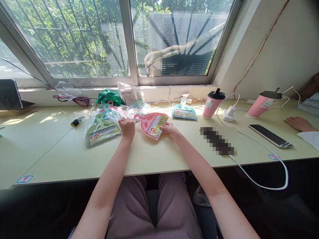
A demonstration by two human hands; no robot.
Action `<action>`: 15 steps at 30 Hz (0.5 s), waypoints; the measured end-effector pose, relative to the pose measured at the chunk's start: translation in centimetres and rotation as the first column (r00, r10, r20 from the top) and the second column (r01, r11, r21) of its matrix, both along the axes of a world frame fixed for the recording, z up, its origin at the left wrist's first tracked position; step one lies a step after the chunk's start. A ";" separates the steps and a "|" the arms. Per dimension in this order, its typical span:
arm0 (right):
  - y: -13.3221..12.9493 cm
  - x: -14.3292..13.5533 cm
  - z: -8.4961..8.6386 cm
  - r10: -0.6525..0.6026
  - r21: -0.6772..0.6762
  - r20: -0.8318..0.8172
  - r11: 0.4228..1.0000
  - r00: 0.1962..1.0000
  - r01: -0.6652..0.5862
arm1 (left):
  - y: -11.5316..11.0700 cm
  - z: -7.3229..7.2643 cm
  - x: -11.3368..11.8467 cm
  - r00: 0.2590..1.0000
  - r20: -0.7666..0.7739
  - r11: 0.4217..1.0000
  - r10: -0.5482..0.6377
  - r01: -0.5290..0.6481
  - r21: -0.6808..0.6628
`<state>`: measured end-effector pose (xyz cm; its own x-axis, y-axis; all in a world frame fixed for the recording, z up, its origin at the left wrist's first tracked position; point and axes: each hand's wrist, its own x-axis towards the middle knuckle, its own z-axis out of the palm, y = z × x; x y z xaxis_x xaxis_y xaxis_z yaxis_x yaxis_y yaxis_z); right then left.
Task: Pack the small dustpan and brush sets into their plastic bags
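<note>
A pink mini dustpan-and-brush set (152, 125) lies on the pale desk (159, 156) in front of me. My right hand (169, 129) grips its right edge. My left hand (127, 127) is closed on clear plastic wrap just left of the pink set, beside a green dustpan set (102, 131) in its wrapper. More wrapped sets, teal and pink (109, 111), pile up behind my left hand. A teal set (183, 111) rests farther back to the right.
Two pink cups (212, 104) (264, 103) stand at the right, near a white charger with cable (229, 114) and a phone (271, 135). Another person's hand (299, 123) rests at the far right. A green cloth (109, 97) and a screwdriver (77, 121) lie by the window sill.
</note>
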<state>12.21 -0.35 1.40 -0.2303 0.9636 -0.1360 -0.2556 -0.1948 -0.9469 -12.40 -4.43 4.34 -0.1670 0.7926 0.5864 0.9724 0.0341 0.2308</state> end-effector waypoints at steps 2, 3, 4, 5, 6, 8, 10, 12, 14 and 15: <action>0.0 0.1 0.2 0.024 0.002 -0.002 1.000 1.000 -0.024 | -0.1 0.2 -0.2 0.996 0.077 0.993 -0.034 0.025 0.115; -0.1 0.1 0.3 0.041 -0.005 0.011 0.999 0.999 -0.041 | -0.1 0.2 -0.4 0.994 0.105 0.985 -0.043 0.025 0.169; -0.1 0.1 0.4 0.061 -0.009 0.023 0.998 0.998 -0.061 | -0.1 0.3 -0.5 0.990 0.133 0.975 -0.055 0.024 0.220; -0.2 0.0 0.5 0.078 -0.007 0.026 0.997 0.997 -0.077 | -0.2 0.3 -0.6 0.985 0.157 0.964 -0.078 0.034 0.264; -0.3 -0.1 0.6 0.086 0.003 0.017 0.996 0.996 -0.086 | -0.2 0.2 -0.7 0.978 0.175 0.952 -0.115 0.059 0.300; -0.6 -0.6 0.5 0.073 0.038 -0.031 0.997 0.997 -0.071 | -0.3 0.1 -0.6 0.955 0.185 0.926 -0.232 0.159 0.343; -0.9 -1.3 0.2 0.031 0.055 -0.084 0.998 0.996 -0.026 | -0.4 -0.1 -0.1 0.909 0.180 0.890 -0.376 0.301 0.343; -1.2 -1.9 0.0 -0.009 0.054 -0.112 0.998 0.994 0.015 | -0.6 -0.2 0.6 0.860 0.207 0.858 -0.467 0.383 0.343; -1.3 -2.3 -0.1 -0.026 0.062 -0.123 0.997 0.992 0.034 | -0.8 -0.1 1.4 0.836 0.305 0.854 -0.456 0.314 0.415; -1.3 -2.4 -0.1 -0.030 0.070 -0.130 0.997 0.991 0.039 | -0.9 0.1 1.7 0.816 0.385 0.851 -0.430 0.225 0.474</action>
<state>9.84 -1.64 1.34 -0.2078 0.9775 -0.0373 -0.3816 -0.1162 -0.9170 -10.72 -5.29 4.43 -0.2699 0.5701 0.7760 0.6789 -0.4588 0.5733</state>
